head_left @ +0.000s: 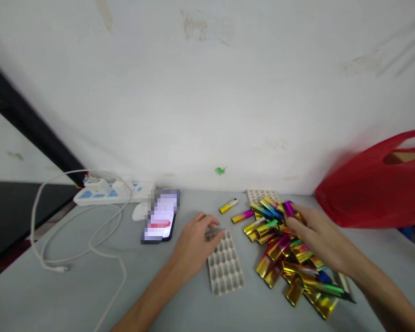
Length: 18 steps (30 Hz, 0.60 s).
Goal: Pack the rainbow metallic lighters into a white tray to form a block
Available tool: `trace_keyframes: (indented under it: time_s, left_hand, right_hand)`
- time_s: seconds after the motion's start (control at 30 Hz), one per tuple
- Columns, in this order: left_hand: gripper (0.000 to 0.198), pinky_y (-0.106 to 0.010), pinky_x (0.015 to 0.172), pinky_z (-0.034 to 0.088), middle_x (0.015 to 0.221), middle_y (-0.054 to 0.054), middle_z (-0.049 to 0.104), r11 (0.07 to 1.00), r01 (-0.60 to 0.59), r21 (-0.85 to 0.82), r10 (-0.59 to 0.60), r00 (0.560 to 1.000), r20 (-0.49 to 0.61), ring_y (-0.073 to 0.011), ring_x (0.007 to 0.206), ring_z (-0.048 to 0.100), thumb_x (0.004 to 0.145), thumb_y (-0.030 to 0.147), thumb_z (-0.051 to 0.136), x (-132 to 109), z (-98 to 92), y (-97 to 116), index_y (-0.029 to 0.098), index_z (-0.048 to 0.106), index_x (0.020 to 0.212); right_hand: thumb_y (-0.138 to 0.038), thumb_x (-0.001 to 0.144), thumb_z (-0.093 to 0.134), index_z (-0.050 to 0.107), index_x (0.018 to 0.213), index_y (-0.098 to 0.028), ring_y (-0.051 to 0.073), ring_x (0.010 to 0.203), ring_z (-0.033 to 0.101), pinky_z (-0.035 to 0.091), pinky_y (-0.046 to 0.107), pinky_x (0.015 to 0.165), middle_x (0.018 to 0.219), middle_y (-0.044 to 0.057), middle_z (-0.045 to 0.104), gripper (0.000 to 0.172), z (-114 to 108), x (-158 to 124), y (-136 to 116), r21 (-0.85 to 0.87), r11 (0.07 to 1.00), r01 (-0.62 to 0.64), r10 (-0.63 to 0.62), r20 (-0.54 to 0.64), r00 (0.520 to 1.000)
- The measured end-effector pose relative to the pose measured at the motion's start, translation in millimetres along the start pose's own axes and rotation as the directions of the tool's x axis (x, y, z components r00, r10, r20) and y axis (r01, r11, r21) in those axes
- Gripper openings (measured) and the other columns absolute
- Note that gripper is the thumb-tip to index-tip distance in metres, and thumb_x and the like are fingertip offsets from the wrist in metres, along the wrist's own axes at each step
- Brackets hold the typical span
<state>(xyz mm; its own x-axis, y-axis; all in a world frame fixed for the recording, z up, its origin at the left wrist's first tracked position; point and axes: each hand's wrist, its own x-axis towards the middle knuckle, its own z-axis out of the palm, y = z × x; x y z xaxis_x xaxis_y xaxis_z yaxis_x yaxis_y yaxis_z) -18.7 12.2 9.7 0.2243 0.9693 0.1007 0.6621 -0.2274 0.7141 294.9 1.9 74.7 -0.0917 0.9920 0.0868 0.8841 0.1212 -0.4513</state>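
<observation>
My left hand point(197, 237) rests on the grey table at the far left corner of a pale tray with rows of empty cells point(225, 265); its fingers are curled against the tray's edge. My right hand point(316, 235) reaches into a heap of shiny gold, green and magenta lighters point(290, 256), fingers bent around one magenta lighter point(288, 208) at the heap's far side. Two loose lighters point(228, 205) lie just beyond the tray.
A second cell tray point(259, 195) lies by the wall behind the heap. A phone point(162, 216), a white power strip point(107, 192) and a looping white cable point(90, 249) sit at the left. A red plastic bag point(373, 189) stands at the right.
</observation>
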Motion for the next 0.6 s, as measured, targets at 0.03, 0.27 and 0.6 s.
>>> trace_keyframes:
  time_s: [0.03, 0.27, 0.6]
  left_hand:
    - [0.014, -0.041, 0.093, 0.055, 0.113, -0.006, 0.072, 1.0, -0.018, 0.01, 0.018, 0.999, -0.033, -0.028, 0.105, 0.071, 0.1, 0.027, 0.077, -1, 0.4, -1, 0.022, 0.078, 0.113]
    - [0.047, -0.058, 0.129, 0.042, 0.162, -0.012, 0.056, 0.974, -0.208, 0.093, 0.213, 0.976, -0.05, -0.0361, 0.152, 0.051, 0.103, 0.038, 0.076, -2, 1.7, -7, 0.028, 0.068, 0.148]
    - [0.044, -0.055, 0.128, 0.043, 0.158, -0.012, 0.061, 0.977, -0.205, 0.061, 0.208, 0.977, -0.038, -0.0327, 0.15, 0.053, 0.11, 0.035, 0.067, 11, 13.1, -10, 0.027, 0.064, 0.153]
  right_hand:
    - [-0.042, 0.103, 0.045, 0.058, 0.086, -0.026, 0.027, 0.074, 0.068, 0.042, 0.036, 0.067, 0.079, 0.006, 0.072, 0.027, -1, 2, 19, -0.048, 0.999, -0.021, 0.019, -0.04, 0.999]
    - [-0.056, 0.111, 0.041, 0.061, 0.104, -0.025, 0.033, 0.096, 0.072, 0.05, 0.043, 0.083, 0.098, 0.01, 0.07, 0.038, 28, -4, 88, -0.197, 0.98, -0.015, -0.019, -0.167, 0.986]
    - [-0.058, 0.115, 0.04, 0.071, 0.108, -0.024, 0.033, 0.109, 0.066, 0.049, 0.049, 0.1, 0.11, 0.011, 0.066, 0.047, 44, -14, 79, -0.027, 0.997, 0.074, -0.079, -0.282, 0.956]
